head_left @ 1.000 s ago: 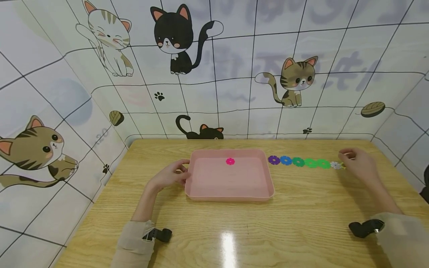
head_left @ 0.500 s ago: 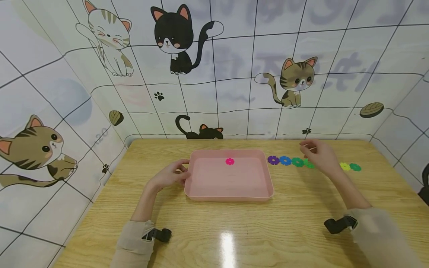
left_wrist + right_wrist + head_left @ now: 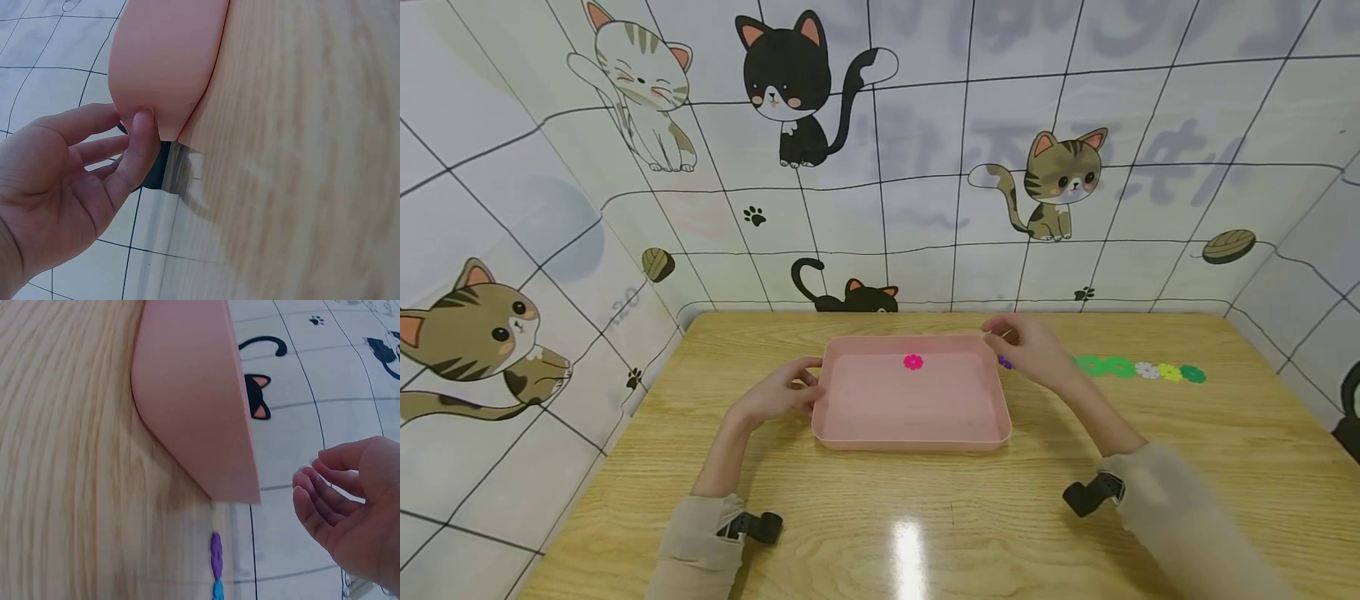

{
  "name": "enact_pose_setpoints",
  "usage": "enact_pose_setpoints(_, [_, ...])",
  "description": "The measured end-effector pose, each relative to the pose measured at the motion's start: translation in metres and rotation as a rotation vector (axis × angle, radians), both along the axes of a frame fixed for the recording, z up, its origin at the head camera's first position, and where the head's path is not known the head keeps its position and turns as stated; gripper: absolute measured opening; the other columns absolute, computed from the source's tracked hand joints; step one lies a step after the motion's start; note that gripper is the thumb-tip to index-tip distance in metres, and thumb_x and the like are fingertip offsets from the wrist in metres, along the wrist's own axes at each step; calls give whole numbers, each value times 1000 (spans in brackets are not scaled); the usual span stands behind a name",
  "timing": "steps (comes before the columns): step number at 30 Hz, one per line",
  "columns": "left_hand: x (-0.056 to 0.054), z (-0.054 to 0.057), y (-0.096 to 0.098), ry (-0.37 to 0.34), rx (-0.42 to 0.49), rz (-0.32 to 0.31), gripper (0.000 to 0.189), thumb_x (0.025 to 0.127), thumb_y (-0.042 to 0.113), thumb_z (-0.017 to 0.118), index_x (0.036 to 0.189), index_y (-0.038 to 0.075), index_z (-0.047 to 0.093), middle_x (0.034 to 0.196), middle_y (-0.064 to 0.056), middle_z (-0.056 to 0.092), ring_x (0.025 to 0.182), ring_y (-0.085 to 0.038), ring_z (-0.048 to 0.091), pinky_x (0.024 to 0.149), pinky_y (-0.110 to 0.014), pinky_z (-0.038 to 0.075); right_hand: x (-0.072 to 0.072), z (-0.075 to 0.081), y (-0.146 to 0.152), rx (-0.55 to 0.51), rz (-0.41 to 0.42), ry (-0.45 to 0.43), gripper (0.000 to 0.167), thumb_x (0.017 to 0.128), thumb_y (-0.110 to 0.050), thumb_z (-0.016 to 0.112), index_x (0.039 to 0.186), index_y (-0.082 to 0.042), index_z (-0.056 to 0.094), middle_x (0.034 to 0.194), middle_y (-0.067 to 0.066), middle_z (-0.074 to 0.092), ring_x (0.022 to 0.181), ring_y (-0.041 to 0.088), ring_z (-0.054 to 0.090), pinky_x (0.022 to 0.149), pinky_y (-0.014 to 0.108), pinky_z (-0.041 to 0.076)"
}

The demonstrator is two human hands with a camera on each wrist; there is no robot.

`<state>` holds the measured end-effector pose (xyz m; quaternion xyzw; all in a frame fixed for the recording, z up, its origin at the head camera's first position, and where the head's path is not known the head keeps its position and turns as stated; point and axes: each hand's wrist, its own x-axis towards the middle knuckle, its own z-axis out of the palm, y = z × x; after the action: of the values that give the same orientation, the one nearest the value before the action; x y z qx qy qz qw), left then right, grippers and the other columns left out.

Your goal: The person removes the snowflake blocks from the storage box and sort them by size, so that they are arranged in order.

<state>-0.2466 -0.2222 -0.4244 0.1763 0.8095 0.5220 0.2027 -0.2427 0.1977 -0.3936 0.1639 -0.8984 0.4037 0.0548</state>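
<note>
A shallow pink tray [image 3: 912, 408] lies on the table, with one hot-pink flower-shaped disc [image 3: 913, 362] near its far wall. My left hand [image 3: 777, 393] holds the tray's left end; in the left wrist view its thumb [image 3: 145, 125] presses the outer wall and the forefinger meets the rim. Over the tray's far right corner hovers my right hand [image 3: 1033, 354], fingers loosely bent and nothing between them. Right of the tray runs a row of flower discs: part of a purple disc [image 3: 1005, 363] shows, then light green discs [image 3: 1120, 367], a white disc [image 3: 1147, 371], a yellow disc [image 3: 1169, 372] and a dark green disc [image 3: 1192, 374]. My right hand hides others.
The wooden table [image 3: 850, 517] ends at a tile-patterned wall [image 3: 925, 225] printed with cartoon cats. Black wrist cameras sit at both sleeves, the left camera [image 3: 760, 527] and the right camera [image 3: 1086, 496].
My right hand has swept left above the row, from its right end to the tray's right corner, uncovering the white, yellow and dark green discs. My left hand and the tray stay put.
</note>
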Motion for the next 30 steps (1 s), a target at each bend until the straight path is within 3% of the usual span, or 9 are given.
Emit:
enact_pose_setpoints(5, [-1, 0, -1, 0, -7, 4, 57, 102, 5, 58, 151, -7, 33, 109, -19, 50, 86, -24, 64, 78, -38, 59, -7, -7, -29, 16, 89, -44, 22, 99, -8, 63, 116, 4, 67, 104, 17, 69, 88, 29, 68, 78, 39, 57])
enact_pose_setpoints(11, [-1, 1, -1, 6, -12, -2, 57, 102, 5, 58, 151, -9, 32, 109, -19, 51, 84, -22, 64, 79, -40, 60, -13, -20, -56, 64, 127, -131, 30, 99, -10, 62, 126, 3, 65, 111, 15, 68, 96, 27, 64, 88, 43, 55])
enact_pose_setpoints(17, [-1, 0, 0, 3, -8, -4, 58, 102, 6, 58, 151, -10, 32, 109, -20, 51, 85, -24, 64, 80, -43, 59, -21, -34, -72, 129, 156, -92, 33, 98, -10, 63, 130, 1, 65, 122, 16, 68, 106, 33, 67, 95, 47, 54])
enact_pose_setpoints(22, [-1, -1, 0, 6, -7, -2, 58, 102, 5, 58, 151, -9, 32, 109, -19, 51, 83, -24, 64, 79, -43, 59, -27, -40, -82, 132, 175, -102, 41, 96, -5, 62, 136, 3, 60, 133, 18, 62, 121, 36, 60, 102, 49, 49])
enact_pose_setpoints(25, [0, 0, 0, 5, -6, -2, 57, 102, 5, 58, 151, -9, 32, 108, -19, 51, 82, -24, 63, 79, -42, 59, -30, -44, -86, 157, 159, -106, 42, 95, -7, 63, 137, -1, 60, 134, 15, 63, 121, 32, 60, 103, 47, 48])
enact_pose_setpoints(30, [1, 2, 0, 2, 1, -9, 57, 102, 4, 58, 151, -10, 32, 109, -20, 51, 85, -24, 63, 79, -41, 59, -35, -49, -92, 212, 142, -57, 41, 94, -11, 69, 133, -3, 64, 125, 12, 67, 107, 25, 63, 96, 43, 52])
